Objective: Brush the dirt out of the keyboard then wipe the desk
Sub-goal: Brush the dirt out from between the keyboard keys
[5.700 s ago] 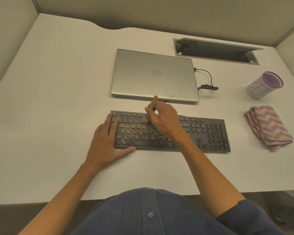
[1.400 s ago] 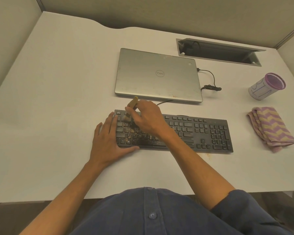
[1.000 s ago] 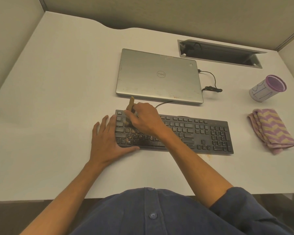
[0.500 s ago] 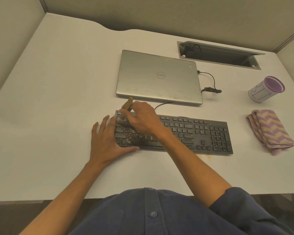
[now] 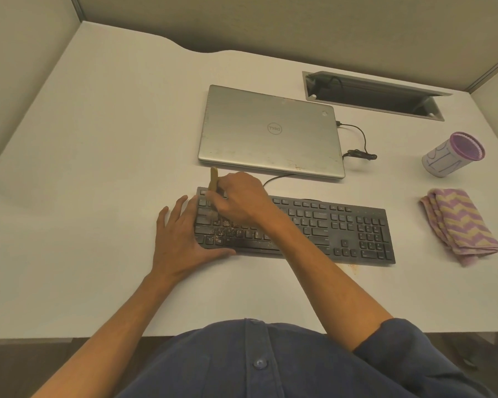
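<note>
Black keyboard (image 5: 328,225) lies flat on the white desk (image 5: 98,168), just in front of the closed silver laptop (image 5: 270,130). Brown dirt specks (image 5: 222,232) sit on the keys at its left end; a few more on the desk by the front right edge. Right hand (image 5: 239,201) is closed around a small wooden-handled brush (image 5: 213,179), handle poking up past the knuckles, bristles down on the upper-left keys. Left hand (image 5: 184,239) is spread flat, fingers apart, pressing on the keyboard's left edge, thumb along the front edge. Keyboard cable runs back toward the laptop. Off to the right, well apart: folded purple-and-yellow zigzag cloth (image 5: 460,225), and behind it a purple-rimmed cup (image 5: 452,153). Cable tray cutout (image 5: 374,94) at the back of the desk
</note>
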The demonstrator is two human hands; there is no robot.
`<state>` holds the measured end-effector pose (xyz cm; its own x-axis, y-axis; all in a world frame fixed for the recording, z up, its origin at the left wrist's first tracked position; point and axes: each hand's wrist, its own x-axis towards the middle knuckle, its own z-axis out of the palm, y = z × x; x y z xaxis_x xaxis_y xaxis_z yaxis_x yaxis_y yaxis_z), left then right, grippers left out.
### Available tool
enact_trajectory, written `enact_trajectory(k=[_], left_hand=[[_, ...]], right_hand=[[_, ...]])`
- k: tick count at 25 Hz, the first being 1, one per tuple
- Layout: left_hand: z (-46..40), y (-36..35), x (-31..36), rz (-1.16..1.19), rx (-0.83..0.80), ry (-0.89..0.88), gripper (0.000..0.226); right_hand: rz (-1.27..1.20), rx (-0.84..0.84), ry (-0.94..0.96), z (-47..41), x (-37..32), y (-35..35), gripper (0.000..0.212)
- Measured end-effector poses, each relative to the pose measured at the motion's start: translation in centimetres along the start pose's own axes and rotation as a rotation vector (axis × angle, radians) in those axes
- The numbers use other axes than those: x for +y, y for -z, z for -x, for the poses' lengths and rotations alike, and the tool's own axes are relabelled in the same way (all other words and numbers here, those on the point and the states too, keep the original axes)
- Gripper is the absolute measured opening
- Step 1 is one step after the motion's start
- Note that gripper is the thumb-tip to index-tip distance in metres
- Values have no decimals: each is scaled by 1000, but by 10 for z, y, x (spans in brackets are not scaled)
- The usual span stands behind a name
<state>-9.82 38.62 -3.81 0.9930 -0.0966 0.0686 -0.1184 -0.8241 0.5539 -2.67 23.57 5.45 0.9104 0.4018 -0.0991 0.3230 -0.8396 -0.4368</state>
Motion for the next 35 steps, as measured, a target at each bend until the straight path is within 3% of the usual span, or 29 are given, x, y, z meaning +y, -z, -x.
enact_trajectory(k=[6,11,16,21,25,35], left_hand=[[0,2,1,5,-4,4,137],[0,3,2,1,-15,13,137],[1,3,2,0,-7,17,137],[1,3,2,8,-15,9,139],[2,3,2,14,-11,9,140],[2,2,1,37,-16,-16,137]], right_hand=[[10,-16,-14,-3,-2,-1,36],[-170,203,-127,-11,-5,3,38],[-2,74,-124,-9,-2,-2,38],[-53,192,-137,-8,-5,-3,42],[-23,63,-114,-5,-1,-2,37],[-41,72,-78,7,-2,-6,42]])
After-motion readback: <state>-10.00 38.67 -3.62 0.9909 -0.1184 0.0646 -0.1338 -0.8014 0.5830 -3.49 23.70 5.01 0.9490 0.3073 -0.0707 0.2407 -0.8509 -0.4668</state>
